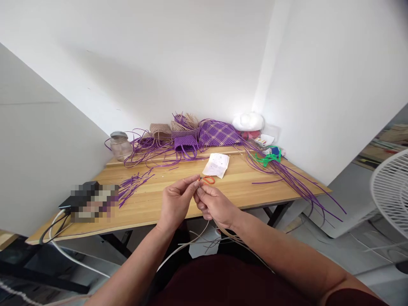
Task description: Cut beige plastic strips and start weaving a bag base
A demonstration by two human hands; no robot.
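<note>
Over the table's front part, the fingertips of my left hand and my right hand meet in a pinch. Thin beige weaving strands run down from my right hand toward my lap. At the fingertips, the strand ends are mostly hidden by both thumbs and fingers. Just behind my fingers lie scissors with orange handles, partly covered by the hands. A creased white paper with writing rests beyond them.
Purple and beige woven baskets line the back beside a lidded glass jar. Cut purple strips lie left, near a black box with cables. Long purple strands overhang the right edge. A white fan stands right.
</note>
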